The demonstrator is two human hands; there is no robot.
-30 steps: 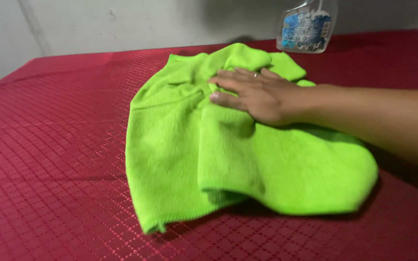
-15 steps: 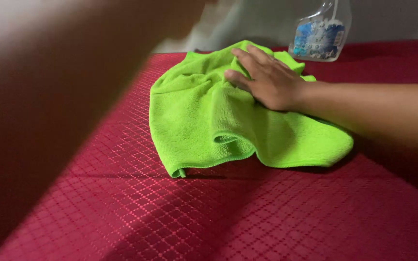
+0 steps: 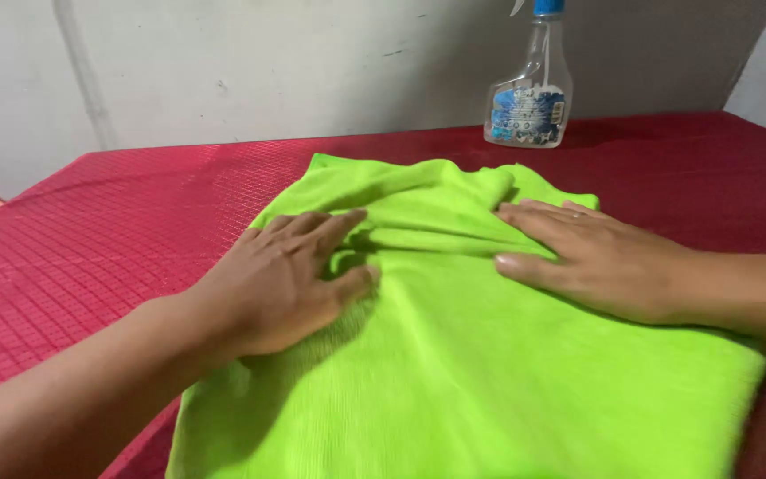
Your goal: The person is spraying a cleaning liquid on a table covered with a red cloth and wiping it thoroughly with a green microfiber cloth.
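left hand (image 3: 281, 279) flat, fingers spread, on green cloth (image 3: 454, 372) | right hand (image 3: 591, 257) same | red quilted surface (image 3: 90, 231) | grey wall (image 3: 250, 62)

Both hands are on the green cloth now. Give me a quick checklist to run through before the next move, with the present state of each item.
1. Left hand flat on the green cloth, palm down: ok.
2. Right hand flat on the cloth, fingers spread: ok.
3. Cloth smooth between the hands: not ok, folds bunch along its far side.
4. Spray bottle upright and apart from the cloth, by the wall: ok.
5. Cloth's near edge on the red table cover: cannot tell, it runs out of view.
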